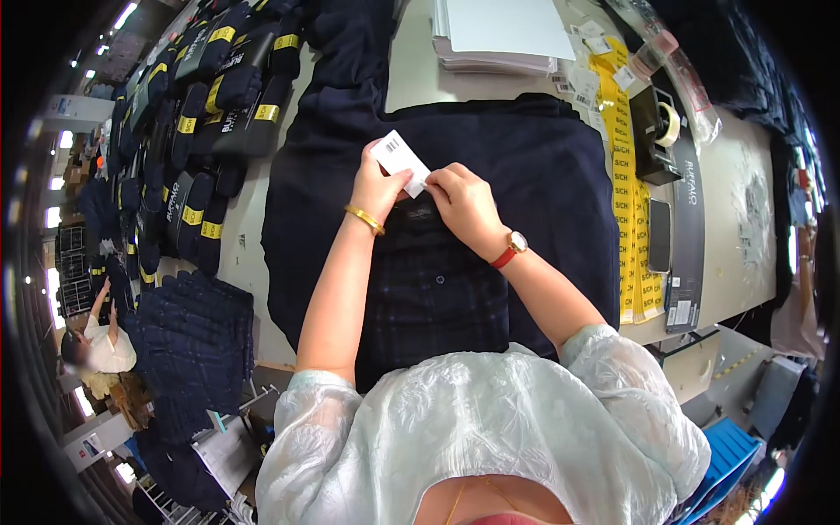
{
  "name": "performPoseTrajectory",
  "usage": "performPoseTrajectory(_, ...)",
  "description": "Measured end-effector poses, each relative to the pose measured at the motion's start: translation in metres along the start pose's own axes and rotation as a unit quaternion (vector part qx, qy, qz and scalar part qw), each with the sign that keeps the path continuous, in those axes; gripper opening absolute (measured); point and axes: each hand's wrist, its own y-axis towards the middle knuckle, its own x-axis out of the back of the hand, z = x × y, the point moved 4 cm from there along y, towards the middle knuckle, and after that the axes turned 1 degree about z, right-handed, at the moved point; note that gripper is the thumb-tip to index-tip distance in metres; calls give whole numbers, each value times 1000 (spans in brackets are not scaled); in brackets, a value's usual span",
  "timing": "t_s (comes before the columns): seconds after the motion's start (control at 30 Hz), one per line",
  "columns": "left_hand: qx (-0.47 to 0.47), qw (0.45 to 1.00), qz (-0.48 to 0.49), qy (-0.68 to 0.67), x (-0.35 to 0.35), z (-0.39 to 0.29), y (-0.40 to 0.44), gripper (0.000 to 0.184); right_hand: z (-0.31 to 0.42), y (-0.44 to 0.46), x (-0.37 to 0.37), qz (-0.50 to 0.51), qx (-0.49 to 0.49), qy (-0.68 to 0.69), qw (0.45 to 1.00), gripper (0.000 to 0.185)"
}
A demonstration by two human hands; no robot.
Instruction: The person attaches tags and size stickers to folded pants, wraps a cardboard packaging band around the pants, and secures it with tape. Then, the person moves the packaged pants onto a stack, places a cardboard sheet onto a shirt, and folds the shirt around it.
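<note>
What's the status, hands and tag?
Left hand holding white barcode tag. Right hand pinching at its lower corner. Plaid shirt beneath; nothing visibly blocking.

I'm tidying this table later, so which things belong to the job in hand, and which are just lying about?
In the job, it seems:
white tag, in the left hand, with the right hand at its lower corner
dark checked garment below

Apparently just lying about:
tape dispenser
stack of white paper
yellow strips

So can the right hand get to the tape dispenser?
Probably yes: only cloth and yellow strips seem to lie between the right hand and the tape dispenser, though that hand is at the tag.
</note>
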Motion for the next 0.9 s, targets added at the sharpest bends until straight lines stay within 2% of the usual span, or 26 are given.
performPoseTrajectory(0.03,-9,1000,-4,30,0,-2,-1,60,0,1,-4,0,15,-21,1000,6)
performPoseTrajectory(0.23,-16,1000,-18,14,3,2,-10,65,2,1,-10,19,55,-76,995,6)
performPoseTrajectory(0.27,-107,981,-95,133,9,-2,-12,62,3,0,-6,7,46,-55,997,6)
performPoseTrajectory(0.3,-195,934,-170,248,13,-7,-16,60,4,0,-2,-6,38,-35,999,6)
performPoseTrajectory(0.33,-277,860,-239,356,13,-11,-22,57,6,-2,2,-19,28,-14,999,7)
performPoseTrajectory(0.37,-350,762,-301,454,11,-14,-28,54,6,-3,5,-33,17,6,999,7)
performPoseTrajectory(0.4,-352,763,-299,453,9,-14,-29,54,7,-4,6,-35,17,5,999,7)
performPoseTrajectory(0.53,-416,803,-70,421,-15,-7,-40,29,6,-10,8,-38,-26,65,997,8)
performPoseTrajectory(0.57,-417,802,-70,422,-15,-6,-42,29,7,-9,8,-39,-26,66,997,8)
performPoseTrajectory(0.7,-234,946,-57,215,-7,14,-34,7,5,-9,8,-47,-19,90,995,8)
performPoseTrajectory(0.9,-253,943,-67,203,-3,10,-35,7,0,-8,5,-19,-2,67,998,9)
